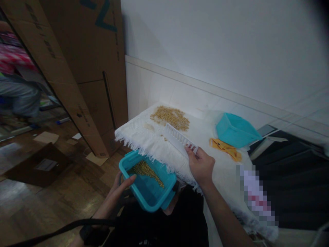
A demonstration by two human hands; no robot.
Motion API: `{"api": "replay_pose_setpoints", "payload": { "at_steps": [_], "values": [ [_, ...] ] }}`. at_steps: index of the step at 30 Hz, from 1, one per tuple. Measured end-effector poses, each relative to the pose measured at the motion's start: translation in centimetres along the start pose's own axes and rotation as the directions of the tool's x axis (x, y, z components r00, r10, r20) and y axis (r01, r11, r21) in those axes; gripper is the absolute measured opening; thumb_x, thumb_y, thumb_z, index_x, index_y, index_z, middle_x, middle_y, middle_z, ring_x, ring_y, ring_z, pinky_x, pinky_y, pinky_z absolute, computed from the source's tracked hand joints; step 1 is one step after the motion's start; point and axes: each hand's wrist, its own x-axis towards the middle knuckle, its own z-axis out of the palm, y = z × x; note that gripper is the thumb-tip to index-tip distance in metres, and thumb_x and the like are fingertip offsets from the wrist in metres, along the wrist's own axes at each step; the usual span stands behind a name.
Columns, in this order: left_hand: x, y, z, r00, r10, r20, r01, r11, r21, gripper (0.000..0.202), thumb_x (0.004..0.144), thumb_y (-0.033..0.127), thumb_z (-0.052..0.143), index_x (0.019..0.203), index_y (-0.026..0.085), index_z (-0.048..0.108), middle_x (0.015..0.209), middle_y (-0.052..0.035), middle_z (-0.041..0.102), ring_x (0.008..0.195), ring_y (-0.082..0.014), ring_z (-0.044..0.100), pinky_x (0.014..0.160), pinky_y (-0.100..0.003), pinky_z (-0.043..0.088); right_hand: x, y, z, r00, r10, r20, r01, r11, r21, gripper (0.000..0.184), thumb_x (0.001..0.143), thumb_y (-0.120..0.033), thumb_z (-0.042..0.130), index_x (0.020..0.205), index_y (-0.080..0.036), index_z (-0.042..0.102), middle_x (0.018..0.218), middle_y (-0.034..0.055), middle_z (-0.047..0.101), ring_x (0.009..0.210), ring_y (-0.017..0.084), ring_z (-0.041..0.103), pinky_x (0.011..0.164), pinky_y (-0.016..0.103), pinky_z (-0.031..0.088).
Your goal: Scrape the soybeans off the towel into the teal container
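Observation:
My left hand [123, 183] grips the left rim of a turquoise plastic bin [150, 206], its thumb over the edge. Inside the bin lie yellow beans [146, 168], which look like soybeans. The bin sits below the fringed edge of a white cloth [136, 127] that covers the table. My right hand [202, 164] is closed around one end of a white slatted plastic strip [177, 137], held over the cloth. Beyond the strip's far end spreads a pile of similar beans [171, 117]. A few stray beans [163, 138] lie near the strip.
A second turquoise bin [235, 130] stands at the right on the table, with a yellow cloth [226, 149] before it. Tall cardboard boxes [95, 68] rise at left; flattened cardboard [38, 164] lies on the floor. A white wall [218, 41] backs the table. Another person [17, 68] is at far left.

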Motion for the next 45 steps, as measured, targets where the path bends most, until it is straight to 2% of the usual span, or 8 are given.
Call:
{"api": "replay_pose_setpoints", "payload": {
  "at_steps": [5, 9, 16, 22, 27, 34, 41, 45],
  "values": [
    [0.3, -0.2, -0.1, 1.000, 0.013, -0.011, -0.014, 1.000, -0.015, 0.110, 0.075, 0.048, 0.088, 0.162, 0.042, 0.021, 0.145, -0.0159, 0.064, 0.106, -0.0356, 0.078, 0.093, -0.051, 0.060, 0.9, -0.2, 0.8, 1.000, 0.001, 0.007, -0.001, 1.000, 0.010, 0.045, 0.092, -0.058, 0.060, 0.082, -0.018, 0.078, 0.059, 0.0035, 0.070, 0.055, 0.018, 0.063, 0.056, 0.026, 0.044],
    [0.2, -0.3, -0.1, 0.999, 0.018, -0.028, -0.018, 1.000, 0.011, 0.110, 0.073, 0.051, 0.089, 0.161, 0.039, 0.023, 0.138, -0.0160, 0.069, 0.106, -0.0368, 0.078, 0.089, -0.050, 0.061, 1.6, -0.1, 1.4, 0.997, -0.008, 0.070, 0.004, 0.998, 0.062, 0.042, 0.093, -0.055, 0.059, 0.086, -0.019, 0.079, 0.066, 0.0038, 0.074, 0.059, 0.018, 0.066, 0.058, 0.026, 0.046],
    [-0.1, 0.0, 0.2, 0.999, 0.009, -0.032, -0.009, 1.000, -0.008, 0.110, 0.072, 0.049, 0.090, 0.160, 0.041, 0.025, 0.151, -0.0160, 0.059, 0.108, -0.0358, 0.077, 0.094, -0.051, 0.062, 1.4, -0.4, 1.0, 0.993, -0.002, 0.116, -0.011, 0.993, 0.115, 0.037, 0.090, -0.051, 0.063, 0.089, -0.018, 0.080, 0.069, 0.0032, 0.076, 0.063, 0.020, 0.068, 0.058, 0.026, 0.047],
    [-0.1, -0.1, 0.1, 1.000, 0.010, -0.028, -0.010, 1.000, -0.004, 0.108, 0.072, 0.049, 0.090, 0.159, 0.042, 0.026, 0.148, -0.0153, 0.062, 0.109, -0.0364, 0.077, 0.094, -0.053, 0.061, 2.3, 0.5, 0.4, 0.998, 0.025, 0.056, -0.032, 0.991, 0.128, 0.036, 0.089, -0.051, 0.065, 0.088, -0.018, 0.080, 0.066, 0.0016, 0.074, 0.064, 0.018, 0.067, 0.059, 0.026, 0.048],
    [0.2, -0.4, -0.1, 0.999, 0.028, -0.020, -0.027, 1.000, 0.008, 0.111, 0.072, 0.052, 0.089, 0.161, 0.041, 0.023, 0.148, -0.0165, 0.061, 0.106, -0.0361, 0.077, 0.090, -0.049, 0.062, 2.6, 1.5, 0.2, 0.994, 0.052, 0.096, -0.066, 0.987, 0.147, 0.036, 0.087, -0.051, 0.066, 0.086, -0.018, 0.080, 0.067, 0.0012, 0.075, 0.065, 0.019, 0.067, 0.059, 0.026, 0.049],
    [0.3, -0.4, -0.1, 1.000, 0.009, -0.021, -0.008, 1.000, 0.017, 0.112, 0.070, 0.051, 0.090, 0.160, 0.044, 0.023, 0.141, -0.0146, 0.066, 0.106, -0.0363, 0.077, 0.088, -0.050, 0.062, 2.6, 1.2, 0.9, 0.993, 0.034, 0.110, -0.053, 0.984, 0.171, 0.034, 0.088, -0.049, 0.064, 0.087, -0.018, 0.079, 0.075, 0.0032, 0.078, 0.071, 0.020, 0.070, 0.064, 0.027, 0.050],
    [0.4, -0.5, -0.2, 0.999, 0.017, -0.042, -0.016, 1.000, 0.006, 0.109, 0.069, 0.052, 0.090, 0.157, 0.044, 0.028, 0.152, -0.0142, 0.058, 0.111, -0.0369, 0.075, 0.090, -0.051, 0.061, 2.6, 1.2, 0.7, 0.990, 0.031, 0.137, -0.050, 0.989, 0.140, 0.034, 0.087, -0.048, 0.066, 0.075, -0.018, 0.075, 0.061, -0.0006, 0.069, 0.058, 0.016, 0.061, 0.057, 0.025, 0.044],
    [0.4, -0.6, -0.1, 0.999, 0.019, -0.039, -0.019, 1.000, 0.006, 0.106, 0.070, 0.053, 0.090, 0.157, 0.044, 0.029, 0.154, -0.0146, 0.056, 0.113, -0.0377, 0.075, 0.093, -0.055, 0.061, 2.4, 1.2, 0.3, 0.988, 0.038, 0.150, -0.062, 0.985, 0.159, 0.034, 0.086, -0.049, 0.066, 0.077, -0.018, 0.076, 0.062, -0.0008, 0.070, 0.059, 0.016, 0.061, 0.057, 0.025, 0.046]
  ]
}}
